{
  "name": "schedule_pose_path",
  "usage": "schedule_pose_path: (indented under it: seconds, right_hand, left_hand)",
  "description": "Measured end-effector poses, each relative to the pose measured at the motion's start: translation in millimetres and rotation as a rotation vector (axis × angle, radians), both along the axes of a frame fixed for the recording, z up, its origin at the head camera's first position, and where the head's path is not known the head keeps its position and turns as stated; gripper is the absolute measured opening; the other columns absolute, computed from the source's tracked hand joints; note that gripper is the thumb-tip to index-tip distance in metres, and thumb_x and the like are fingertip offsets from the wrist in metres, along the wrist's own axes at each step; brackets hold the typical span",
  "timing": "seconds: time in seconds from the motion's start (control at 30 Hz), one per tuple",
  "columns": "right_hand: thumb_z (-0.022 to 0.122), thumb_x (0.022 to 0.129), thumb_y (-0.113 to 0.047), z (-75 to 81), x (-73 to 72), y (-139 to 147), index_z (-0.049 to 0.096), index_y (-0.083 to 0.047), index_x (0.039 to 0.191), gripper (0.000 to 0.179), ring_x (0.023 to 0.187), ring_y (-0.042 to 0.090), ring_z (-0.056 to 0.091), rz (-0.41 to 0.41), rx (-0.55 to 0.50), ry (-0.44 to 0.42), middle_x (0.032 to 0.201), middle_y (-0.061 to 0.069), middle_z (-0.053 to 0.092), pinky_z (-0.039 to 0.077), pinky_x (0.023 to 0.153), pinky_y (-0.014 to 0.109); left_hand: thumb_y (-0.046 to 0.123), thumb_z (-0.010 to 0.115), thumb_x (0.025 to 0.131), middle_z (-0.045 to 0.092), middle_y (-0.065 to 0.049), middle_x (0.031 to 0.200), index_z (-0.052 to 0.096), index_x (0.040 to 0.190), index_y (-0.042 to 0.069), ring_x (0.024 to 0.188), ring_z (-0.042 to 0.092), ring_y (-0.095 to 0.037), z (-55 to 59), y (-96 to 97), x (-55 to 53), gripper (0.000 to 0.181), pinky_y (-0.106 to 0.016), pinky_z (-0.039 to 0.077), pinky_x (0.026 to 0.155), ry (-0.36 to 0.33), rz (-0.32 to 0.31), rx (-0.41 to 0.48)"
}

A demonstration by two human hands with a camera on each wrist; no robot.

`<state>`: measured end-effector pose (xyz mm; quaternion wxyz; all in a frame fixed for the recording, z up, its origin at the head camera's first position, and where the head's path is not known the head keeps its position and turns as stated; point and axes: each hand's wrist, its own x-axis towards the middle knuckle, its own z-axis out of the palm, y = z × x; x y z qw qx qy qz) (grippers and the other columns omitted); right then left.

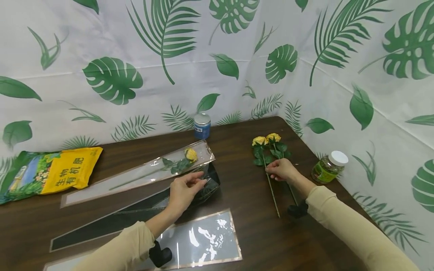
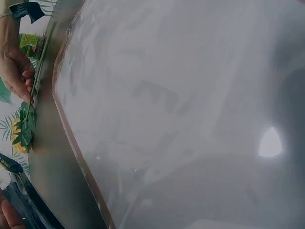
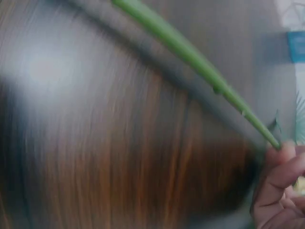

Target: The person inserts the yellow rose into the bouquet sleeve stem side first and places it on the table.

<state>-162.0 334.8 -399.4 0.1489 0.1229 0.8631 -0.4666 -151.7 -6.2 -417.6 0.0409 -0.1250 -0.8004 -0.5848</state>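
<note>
A person's right hand (image 1: 280,170) pinches the stem of a yellow rose (image 1: 259,151) between thumb and fingers at the right of a dark wooden table (image 1: 242,222), while the left hand (image 1: 184,190) pinches the clear film at the mouth of a black sleeve (image 1: 135,218). The held rose points its bloom toward the back wall, its bare stem slanting down toward the person; the right wrist view shows the green stem running from the fingertips across the tabletop. A second rose (image 1: 274,138) lies just to its right, the two blooms side by side, part of its stem hidden behind the right hand. Left of them, a third rose (image 1: 191,155) lies within the outline of a clear sleeve (image 1: 81,195) behind the black one; whether it is inside cannot be told. Another clear sleeve, the front one (image 1: 220,252), lies flat and shining nearest the person, partly under the left arm. A blue tin (image 1: 202,127) stands at the back, a white-lidded jar (image 1: 328,168) at the right edge, and a yellow-and-green bag (image 1: 72,169) at far left, before a leaf-print cloth (image 1: 190,71).
</note>
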Motion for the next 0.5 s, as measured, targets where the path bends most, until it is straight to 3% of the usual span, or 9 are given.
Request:
schedule_pose_path:
  seconds: [0.13, 0.23, 0.37, 0.5]
  right_hand:
    - [0.051, 0.096, -0.01, -3.3, -4.8, -11, 0.043, 0.014, 0.127, 0.04, 0.053, -0.001, 0.053, -0.137, -0.363, -0.14, 0.066, -0.004, 0.057, 0.045, 0.051, 0.013]
    - [0.049, 0.097, -0.01, -6.3, -7.6, -23, 0.041, 0.01, 0.128, 0.038, 0.056, 0.0, 0.054, -0.165, -0.545, -0.18, 0.07, -0.003, 0.057, 0.045, 0.053, 0.012]
    - [0.046, 0.098, -0.008, -6.6, -9.5, -39, 0.04, 0.005, 0.127, 0.032, 0.061, 0.003, 0.056, -0.148, -0.65, -0.145, 0.078, -0.001, 0.055, 0.047, 0.058, 0.013]
    - [0.046, 0.097, -0.005, 4.4, -10.0, -46, 0.039, -0.002, 0.115, 0.019, 0.062, 0.004, 0.057, -0.176, -0.694, -0.002, 0.079, -0.002, 0.054, 0.049, 0.059, 0.015]
  left_hand:
    - [0.008, 0.076, 0.077, 0.07, -0.006, 0.076, 0.073, 0.1, 0.005, 0.063, 0.058, -0.001, -0.2, -2.3, 0.4, 0.023, -0.015, 0.046, 0.058, 0.014, 0.003, -0.002]
    - [0.009, 0.076, 0.077, 0.071, -0.006, 0.076, 0.073, 0.099, 0.005, 0.063, 0.059, -0.001, -0.4, -4.3, 0.8, 0.022, -0.015, 0.046, 0.058, 0.01, 0.009, -0.004]
    - [0.008, 0.075, 0.078, 0.071, -0.007, 0.077, 0.073, 0.101, 0.004, 0.065, 0.063, -0.007, -0.2, -4.7, 0.4, 0.023, -0.015, 0.046, 0.059, 0.007, 0.002, -0.006]
    - [0.009, 0.075, 0.078, 0.072, -0.009, 0.078, 0.073, 0.101, 0.004, 0.068, 0.066, -0.013, 1.5, 1.4, -0.5, 0.023, -0.014, 0.047, 0.059, 0.008, -0.015, 0.004]
